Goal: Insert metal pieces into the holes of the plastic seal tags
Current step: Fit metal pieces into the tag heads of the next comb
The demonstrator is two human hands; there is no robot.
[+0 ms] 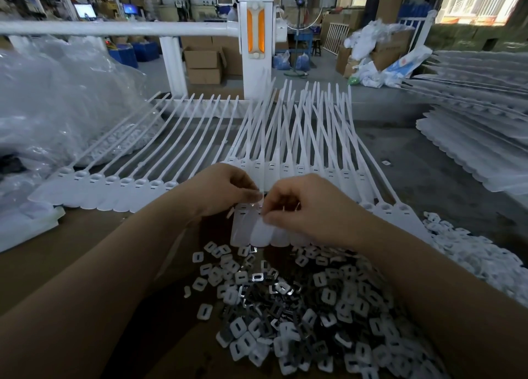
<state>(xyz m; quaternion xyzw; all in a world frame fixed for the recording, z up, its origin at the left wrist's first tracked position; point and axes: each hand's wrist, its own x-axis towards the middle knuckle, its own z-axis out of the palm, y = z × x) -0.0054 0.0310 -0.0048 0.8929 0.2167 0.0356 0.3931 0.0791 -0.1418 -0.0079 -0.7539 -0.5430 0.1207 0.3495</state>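
Hands (225,190) (303,207) on seal tags (257,230)

Shiny metal pieces (288,298) glint in the heap, bright silver faces mixed with dull dark ones and matt white plastic squares; the seal tags (258,230) are smooth, milky, half-translucent plastic with a soft sheen; their long straps (200,130) look the same white plastic. The table (428,167) reads as matt, rough grey, brown cardboard (94,235) lies flat and dull, and crinkled clear plastic bags (57,98) gleam on the left.
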